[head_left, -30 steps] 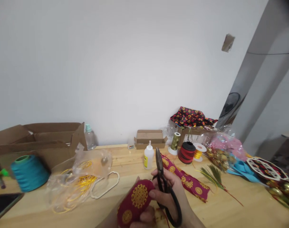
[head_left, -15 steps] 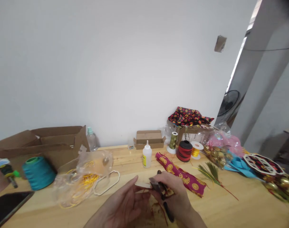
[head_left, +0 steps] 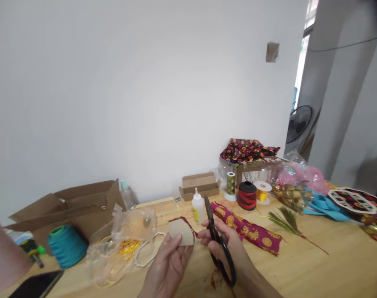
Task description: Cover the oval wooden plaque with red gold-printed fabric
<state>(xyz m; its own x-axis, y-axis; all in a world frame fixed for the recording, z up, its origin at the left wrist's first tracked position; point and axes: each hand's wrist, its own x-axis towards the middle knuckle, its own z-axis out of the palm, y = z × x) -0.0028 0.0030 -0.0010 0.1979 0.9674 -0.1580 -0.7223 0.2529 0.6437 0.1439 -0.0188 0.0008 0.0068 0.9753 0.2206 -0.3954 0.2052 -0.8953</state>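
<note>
My left hand (head_left: 172, 260) is closed on a small pale card piece (head_left: 181, 232), thumb on its face; dark red fabric edges the top and right side. In my right hand (head_left: 227, 244) are black-handled scissors (head_left: 218, 240), blades pointing up. That hand's fingertips reach to the card's right edge, where a bit of red fabric sticks out; whether they pinch it is hard to see. Small red scraps (head_left: 213, 281) lie on the table below. A white glue bottle (head_left: 198, 207) stands just behind the card. Right of the scissors lies maroon cloth with gold patterns (head_left: 250, 227).
Thread spools, including a red-and-black one (head_left: 247, 196), stand at the back right beside a green sprig (head_left: 283, 221). A plastic bag with yellow cord (head_left: 126, 248), a teal thread cone (head_left: 67, 246), a phone (head_left: 36, 284) and a cardboard box (head_left: 83, 207) are on the left.
The scissors have moved off the card and now point upward in my right hand. My left hand has raised the card and turned its flat face toward me. The view has shifted.
</note>
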